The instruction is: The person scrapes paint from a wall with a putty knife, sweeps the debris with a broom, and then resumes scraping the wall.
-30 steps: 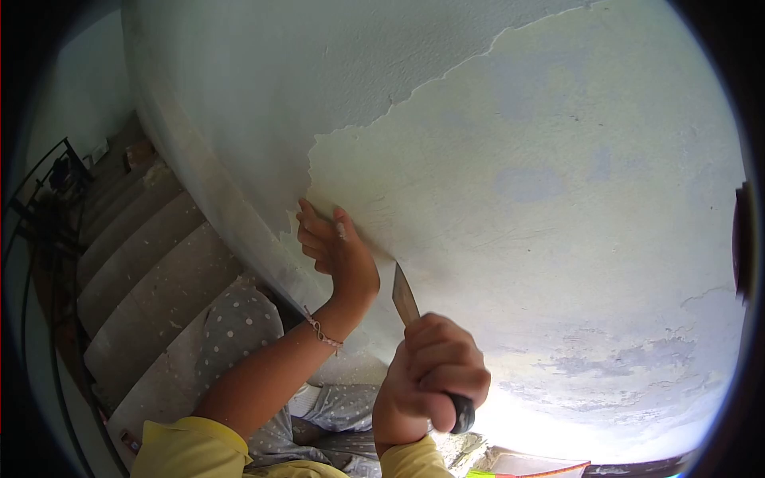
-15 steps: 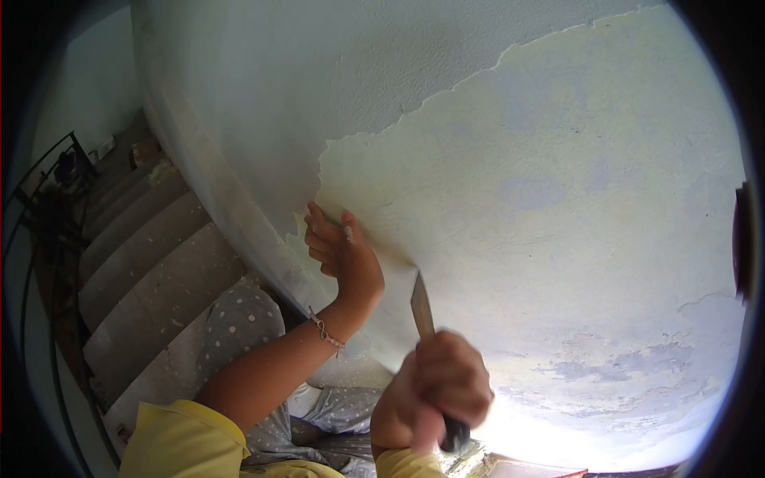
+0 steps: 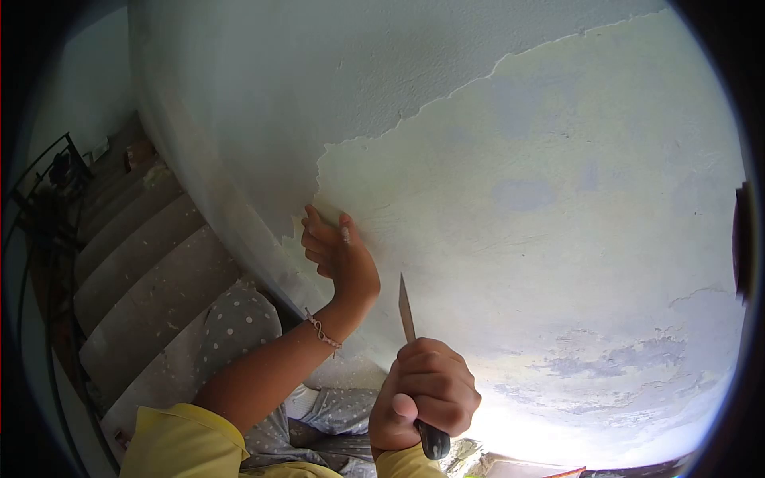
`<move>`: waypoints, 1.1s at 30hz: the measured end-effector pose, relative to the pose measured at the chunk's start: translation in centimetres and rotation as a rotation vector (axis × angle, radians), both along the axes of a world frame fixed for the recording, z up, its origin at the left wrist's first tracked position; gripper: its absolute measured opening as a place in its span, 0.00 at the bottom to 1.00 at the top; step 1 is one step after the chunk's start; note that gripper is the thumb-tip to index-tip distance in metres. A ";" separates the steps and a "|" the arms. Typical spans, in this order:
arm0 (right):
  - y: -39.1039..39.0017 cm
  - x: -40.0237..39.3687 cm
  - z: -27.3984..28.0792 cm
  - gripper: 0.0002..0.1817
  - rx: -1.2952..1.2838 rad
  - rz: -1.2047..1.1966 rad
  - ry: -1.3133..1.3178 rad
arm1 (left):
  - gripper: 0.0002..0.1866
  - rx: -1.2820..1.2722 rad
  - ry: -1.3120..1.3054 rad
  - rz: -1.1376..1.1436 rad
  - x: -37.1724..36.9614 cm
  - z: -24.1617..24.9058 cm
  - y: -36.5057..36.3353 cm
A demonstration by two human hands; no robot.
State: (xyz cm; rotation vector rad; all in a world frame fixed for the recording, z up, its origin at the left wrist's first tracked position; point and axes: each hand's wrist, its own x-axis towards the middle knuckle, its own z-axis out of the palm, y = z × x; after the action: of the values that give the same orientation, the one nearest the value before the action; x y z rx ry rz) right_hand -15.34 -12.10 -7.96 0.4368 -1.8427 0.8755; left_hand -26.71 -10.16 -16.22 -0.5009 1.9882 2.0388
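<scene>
My right hand [image 3: 434,386] is wrapped round the black handle of a knife [image 3: 407,311], its narrow pointed blade aimed up along the wall. The blade tip stands over the pale bare part of the wall [image 3: 494,255]. My left hand [image 3: 344,259] rests at the wall beside the ragged edge of the grey paint layer [image 3: 319,171], to the left of the blade. Its fingers are slightly bent, with thumb and forefinger apart. A whitish fleck [image 3: 346,235] shows on the thumb.
Stairs [image 3: 151,271] strewn with pale flakes run up on the left, beside a dark metal railing [image 3: 36,179]. My knee [image 3: 239,323] in grey dotted trousers is near the wall's base. Low on the right, the wall has flaking patches [image 3: 621,358].
My right hand has drawn the knife slightly left, and its blade now points more upright. My left hand keeps its place at the paint edge.
</scene>
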 end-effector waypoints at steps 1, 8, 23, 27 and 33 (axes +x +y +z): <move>0.1 0.0 0.0 0.18 -0.003 0.001 -0.005 | 0.43 -0.003 -0.005 0.001 0.0 -0.1 0.0; -0.2 0.8 0.5 0.11 0.118 0.023 -0.015 | 0.39 0.007 -0.029 -0.019 -0.3 0.5 -0.3; 1.1 -0.8 0.0 0.11 0.115 0.005 -0.040 | 0.36 0.007 -0.025 -0.017 -0.5 0.6 -0.4; 0.6 0.5 0.0 0.11 0.003 0.003 0.104 | 0.36 -0.019 -0.034 -0.009 -0.6 0.4 -0.5; 0.3 -0.6 -0.4 0.22 0.100 -0.159 0.041 | 0.37 -0.004 -0.021 -0.006 -0.5 0.3 -0.4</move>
State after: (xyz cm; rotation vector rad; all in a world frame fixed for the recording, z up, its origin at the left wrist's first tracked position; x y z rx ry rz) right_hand -15.97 -11.84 -8.32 0.3617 -1.8611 0.6648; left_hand -27.21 -10.57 -15.95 -0.5141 1.9797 2.0186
